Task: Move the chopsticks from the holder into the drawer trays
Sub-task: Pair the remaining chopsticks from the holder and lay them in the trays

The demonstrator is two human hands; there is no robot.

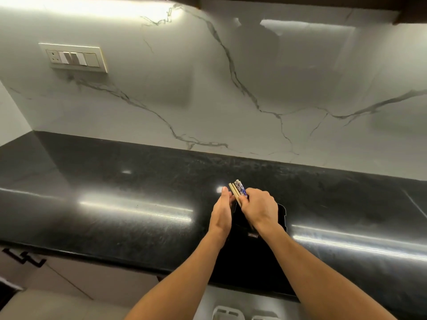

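Observation:
A bundle of chopsticks (pixel 236 189), some plain wood and some with blue-and-white tops, sticks up out of a black holder (pixel 280 215) that stands on the black counter (pixel 115 204). My right hand (pixel 260 209) grips the bundle just below its tops. My left hand (pixel 223 211) is beside the bundle on its left, fingers straight, fingertips touching the wooden sticks. White drawer trays (pixel 233 312) show at the bottom edge, below the counter's front.
A marble backsplash (pixel 231 88) rises behind the counter, with a switch panel (pixel 74 57) at the upper left. Cabinet fronts with a dark handle (pixel 23 257) lie at the lower left. Dark upper cabinets run along the top edge.

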